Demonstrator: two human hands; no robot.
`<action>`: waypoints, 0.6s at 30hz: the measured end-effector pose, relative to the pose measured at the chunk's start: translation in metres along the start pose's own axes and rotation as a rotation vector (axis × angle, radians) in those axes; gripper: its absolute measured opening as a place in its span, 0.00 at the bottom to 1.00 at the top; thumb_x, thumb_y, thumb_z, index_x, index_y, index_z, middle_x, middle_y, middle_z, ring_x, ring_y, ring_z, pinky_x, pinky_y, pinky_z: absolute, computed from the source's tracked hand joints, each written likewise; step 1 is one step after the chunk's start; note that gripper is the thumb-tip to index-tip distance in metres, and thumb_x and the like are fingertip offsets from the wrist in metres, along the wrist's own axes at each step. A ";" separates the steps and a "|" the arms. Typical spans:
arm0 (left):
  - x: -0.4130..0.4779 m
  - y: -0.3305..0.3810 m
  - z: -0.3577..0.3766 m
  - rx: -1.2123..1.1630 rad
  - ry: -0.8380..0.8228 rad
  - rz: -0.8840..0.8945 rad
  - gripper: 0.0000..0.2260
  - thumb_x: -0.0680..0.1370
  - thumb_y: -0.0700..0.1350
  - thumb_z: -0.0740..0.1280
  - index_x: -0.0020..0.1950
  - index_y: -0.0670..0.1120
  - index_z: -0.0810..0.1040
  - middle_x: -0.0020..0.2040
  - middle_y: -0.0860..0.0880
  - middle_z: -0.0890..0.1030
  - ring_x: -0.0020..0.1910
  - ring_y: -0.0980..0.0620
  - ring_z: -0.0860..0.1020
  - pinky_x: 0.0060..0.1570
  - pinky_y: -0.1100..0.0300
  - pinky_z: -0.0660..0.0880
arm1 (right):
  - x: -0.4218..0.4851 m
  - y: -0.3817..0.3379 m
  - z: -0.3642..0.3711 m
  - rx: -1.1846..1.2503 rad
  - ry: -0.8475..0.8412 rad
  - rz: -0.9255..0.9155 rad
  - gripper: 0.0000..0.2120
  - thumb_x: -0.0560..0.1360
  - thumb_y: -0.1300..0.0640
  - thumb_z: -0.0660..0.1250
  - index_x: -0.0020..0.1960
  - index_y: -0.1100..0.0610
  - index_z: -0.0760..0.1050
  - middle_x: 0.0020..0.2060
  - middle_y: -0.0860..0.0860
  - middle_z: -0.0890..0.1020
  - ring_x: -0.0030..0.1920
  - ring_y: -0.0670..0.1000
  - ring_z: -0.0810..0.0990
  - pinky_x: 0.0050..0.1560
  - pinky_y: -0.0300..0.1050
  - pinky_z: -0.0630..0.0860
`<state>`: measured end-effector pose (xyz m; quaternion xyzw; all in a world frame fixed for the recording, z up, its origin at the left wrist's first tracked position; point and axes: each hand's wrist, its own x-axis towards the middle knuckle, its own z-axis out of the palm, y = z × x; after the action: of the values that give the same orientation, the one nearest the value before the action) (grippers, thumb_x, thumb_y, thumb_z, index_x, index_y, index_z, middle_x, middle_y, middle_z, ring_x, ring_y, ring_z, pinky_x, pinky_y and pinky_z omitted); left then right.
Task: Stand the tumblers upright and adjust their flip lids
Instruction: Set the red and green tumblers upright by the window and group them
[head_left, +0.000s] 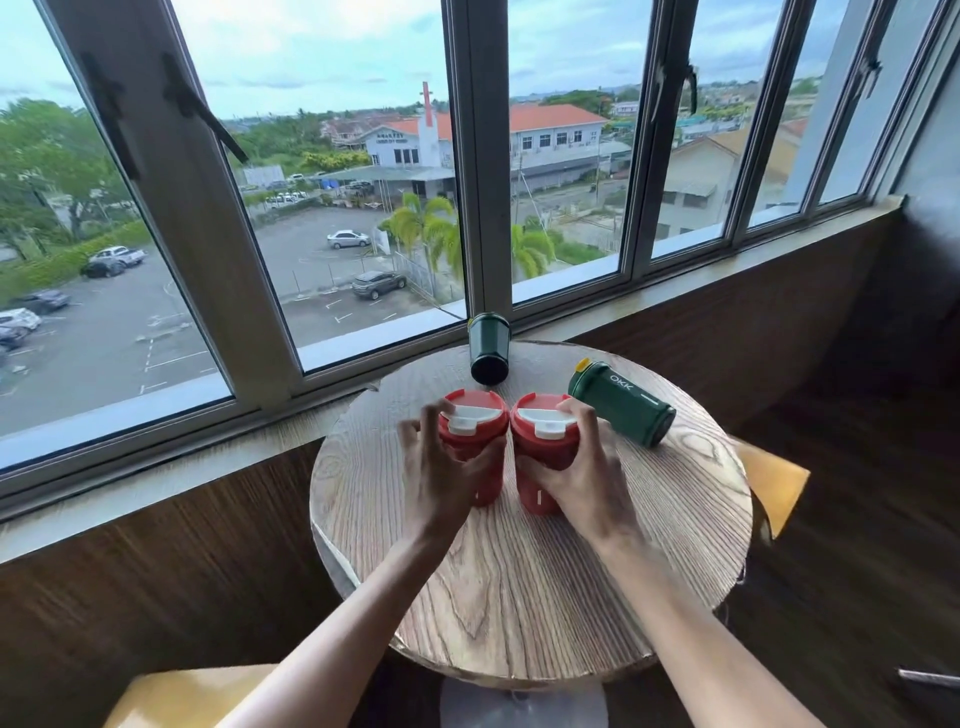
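Wood-grain and round, your worktop (519, 597) sits below the window. At its middle two red tumblers (545, 441) stand upright, touching, with white flip lids (543, 421). Your left hand (447, 478) cups one tumbler, fingers curled loosely; your right hand (587, 478) wraps the other, hiding its lower side. Behind them, two smooth green tumblers (621, 410) lie tipped.

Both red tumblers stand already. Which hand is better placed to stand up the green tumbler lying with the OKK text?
Probably the right hand. It holds the right red tumbler, and the lying OKK green tumbler is just beside it. The left hand would have to cross over both red tumblers.
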<state>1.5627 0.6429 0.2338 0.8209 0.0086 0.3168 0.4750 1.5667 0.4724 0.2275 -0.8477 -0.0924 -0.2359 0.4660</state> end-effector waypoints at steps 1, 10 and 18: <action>0.000 0.000 0.000 0.004 0.000 -0.003 0.28 0.64 0.55 0.79 0.59 0.54 0.71 0.52 0.50 0.68 0.45 0.60 0.74 0.45 0.57 0.78 | 0.000 0.000 0.000 -0.003 -0.002 0.006 0.35 0.66 0.46 0.79 0.67 0.49 0.65 0.62 0.59 0.73 0.56 0.56 0.79 0.44 0.47 0.82; -0.001 -0.001 0.001 -0.025 -0.017 0.007 0.29 0.65 0.57 0.78 0.61 0.56 0.69 0.55 0.50 0.67 0.51 0.52 0.75 0.50 0.50 0.79 | 0.003 0.002 -0.005 -0.004 -0.047 -0.001 0.36 0.65 0.46 0.79 0.67 0.51 0.66 0.62 0.58 0.73 0.54 0.50 0.75 0.44 0.43 0.78; -0.003 -0.004 0.002 -0.052 -0.032 0.013 0.29 0.66 0.57 0.78 0.62 0.55 0.69 0.56 0.50 0.67 0.54 0.51 0.75 0.52 0.49 0.79 | -0.001 0.004 -0.004 0.008 -0.055 -0.007 0.36 0.66 0.46 0.78 0.68 0.50 0.65 0.63 0.59 0.73 0.57 0.52 0.75 0.45 0.38 0.75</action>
<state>1.5621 0.6425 0.2284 0.8133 -0.0125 0.3066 0.4944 1.5662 0.4671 0.2254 -0.8517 -0.1089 -0.2137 0.4660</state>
